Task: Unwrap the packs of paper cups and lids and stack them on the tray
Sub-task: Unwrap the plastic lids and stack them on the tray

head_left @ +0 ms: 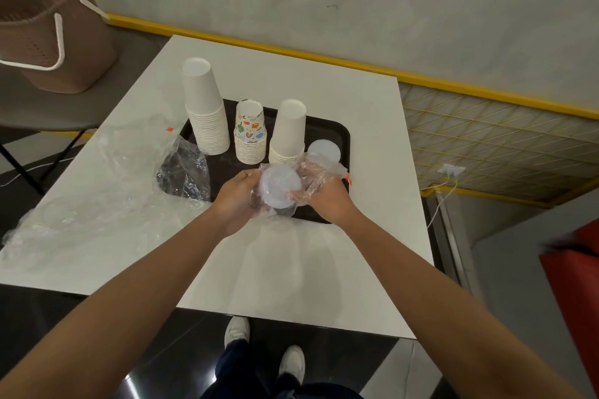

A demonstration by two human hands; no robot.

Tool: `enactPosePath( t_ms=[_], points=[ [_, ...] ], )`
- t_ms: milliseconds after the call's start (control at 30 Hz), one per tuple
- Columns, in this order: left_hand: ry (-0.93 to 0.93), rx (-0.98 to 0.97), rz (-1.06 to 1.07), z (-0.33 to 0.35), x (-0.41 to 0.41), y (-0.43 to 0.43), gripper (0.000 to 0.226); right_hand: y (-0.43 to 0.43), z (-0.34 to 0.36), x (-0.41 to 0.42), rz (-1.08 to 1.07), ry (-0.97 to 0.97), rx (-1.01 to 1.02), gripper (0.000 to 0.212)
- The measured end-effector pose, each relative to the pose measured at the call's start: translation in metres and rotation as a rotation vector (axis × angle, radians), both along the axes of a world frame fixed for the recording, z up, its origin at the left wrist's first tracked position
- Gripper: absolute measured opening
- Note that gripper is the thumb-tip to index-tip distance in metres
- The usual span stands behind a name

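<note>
While our left hand (235, 196) grips the pack of lids (280, 186) and our right hand (324, 196) pinches its wrap (319, 167), the tray (342, 136) lies directly beneath.

A white square table (291, 269) carries a black tray (328, 132) with rounded corners, set toward the far side and slightly right of the middle. To the tray's left, a large sheet of clear plastic wrap (94, 194) sprawls across the tabletop as far as the left edge, with a small orange sticker (170, 129) near its far end. A second, crumpled wrap (185, 173) lies partly over the tray's left rim.
</note>
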State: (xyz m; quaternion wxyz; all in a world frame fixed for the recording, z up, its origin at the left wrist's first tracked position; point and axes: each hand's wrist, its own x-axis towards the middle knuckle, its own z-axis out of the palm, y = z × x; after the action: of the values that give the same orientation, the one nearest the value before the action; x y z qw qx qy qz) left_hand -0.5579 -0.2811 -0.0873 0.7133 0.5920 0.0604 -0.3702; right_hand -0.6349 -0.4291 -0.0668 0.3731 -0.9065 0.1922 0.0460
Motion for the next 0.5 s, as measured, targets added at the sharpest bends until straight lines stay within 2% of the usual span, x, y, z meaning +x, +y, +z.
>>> enactPosePath(
  t_ms=[100, 200, 300, 400, 500],
  points=[
    [-0.014, -0.031, -0.036, -0.002, -0.002, 0.0, 0.012, 0.005, -0.002, -0.006, -0.081, -0.084, 0.201, 0.057],
    [-0.058, -0.012, -0.037, -0.001, 0.0, -0.001, 0.009, 0.01, -0.004, -0.008, -0.014, -0.045, 0.137, 0.052],
    [-0.109, 0.015, -0.04, -0.001, 0.003, -0.002, 0.009, 0.013, -0.004, -0.006, 0.083, -0.052, 0.114, 0.069],
    [-0.18, 0.053, -0.071, -0.004, 0.003, -0.004, 0.006, 0.016, -0.001, -0.003, 0.157, 0.02, 0.048, 0.079],
    [-0.204, 0.064, -0.079, -0.003, 0.0, -0.01, 0.009, 0.011, -0.001, -0.002, 0.092, 0.125, 0.142, 0.065]
  ],
)
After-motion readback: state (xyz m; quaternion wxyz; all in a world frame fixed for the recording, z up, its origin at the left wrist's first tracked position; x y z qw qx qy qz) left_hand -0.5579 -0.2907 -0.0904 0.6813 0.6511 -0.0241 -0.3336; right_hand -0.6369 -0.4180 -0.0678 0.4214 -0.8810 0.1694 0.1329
